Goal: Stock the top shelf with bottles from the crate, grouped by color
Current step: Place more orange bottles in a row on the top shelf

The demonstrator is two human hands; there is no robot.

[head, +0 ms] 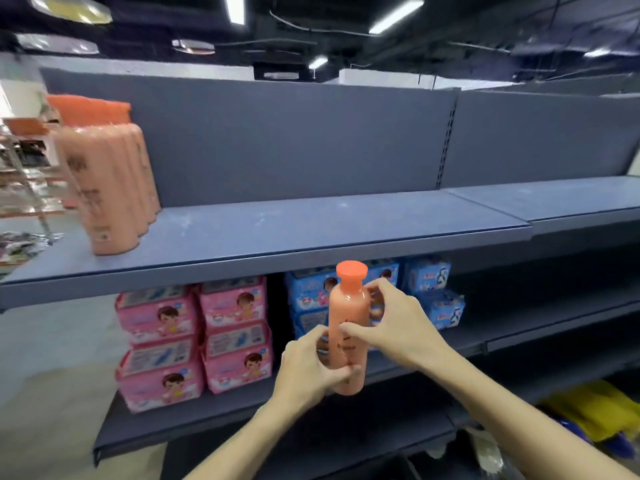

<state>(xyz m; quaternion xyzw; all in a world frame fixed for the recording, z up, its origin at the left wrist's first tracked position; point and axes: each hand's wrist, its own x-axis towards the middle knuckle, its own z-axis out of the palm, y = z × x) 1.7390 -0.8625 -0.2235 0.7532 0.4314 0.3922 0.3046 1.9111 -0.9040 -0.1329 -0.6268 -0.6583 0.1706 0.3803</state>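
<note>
Orange bottle [348, 327] upright, gripped by both hands [349, 351], below top shelf [311, 233], pink packs [194, 337] behind.

- The bottle [348, 327] gripped by both the left hand [308, 367] and the right hand [398, 323] — pale peach-pink body, brighter orange cap, small dark print.
- Row of bottles [110, 181] far up-left of the hands: same peach bodies, orange caps, dark lettering.
- Top shelf [311, 230] above the hands — flat slate blue-grey.
- Packs [194, 337] left of the left hand: pink, with a cartoon child's figure.
- Packs [433, 296] behind and right of the right hand: blue and white.
- Bags [595, 410] low to the right: yellow over deep blue.
</note>
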